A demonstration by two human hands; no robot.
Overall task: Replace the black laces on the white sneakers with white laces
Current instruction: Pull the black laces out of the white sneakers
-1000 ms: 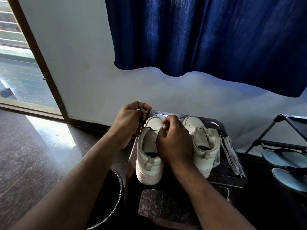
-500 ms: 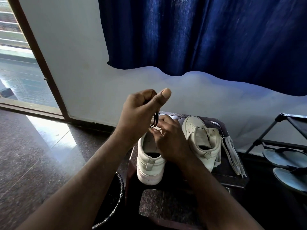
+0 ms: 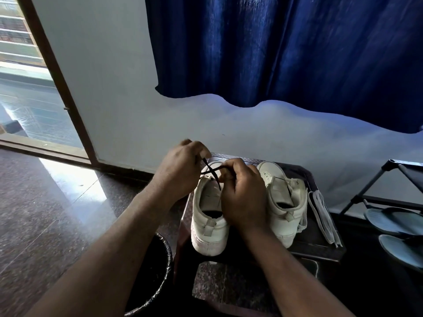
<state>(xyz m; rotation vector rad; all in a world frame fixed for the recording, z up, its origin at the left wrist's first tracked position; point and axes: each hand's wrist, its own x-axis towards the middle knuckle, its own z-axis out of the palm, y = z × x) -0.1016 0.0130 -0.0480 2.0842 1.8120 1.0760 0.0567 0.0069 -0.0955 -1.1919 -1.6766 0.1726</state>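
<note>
Bright doorway at 10 o'clock, murk down at 6

Daylight comes in through the doorway (image 3: 27, 92) at 10 o'clock and leaves a blown-out glare patch on the polished floor (image 3: 68, 177) near 9. The wall (image 3: 119, 88) is evenly lit and goes bluish under the curtain (image 3: 286, 49), which has shiny streaks up at 12. Toward 6 and 4 it's pretty dim, the stool (image 3: 320, 245) and bin (image 3: 168, 255) almost sink into black. The white sneakers (image 3: 208, 227) stay readable, and the black lace (image 3: 211, 169) is crisp against them. Left hand (image 3: 180, 170) fingertips look a touch soft. Wide-angle bend too: the door frame (image 3: 56, 72) leans, the curtain hem bows.
</note>
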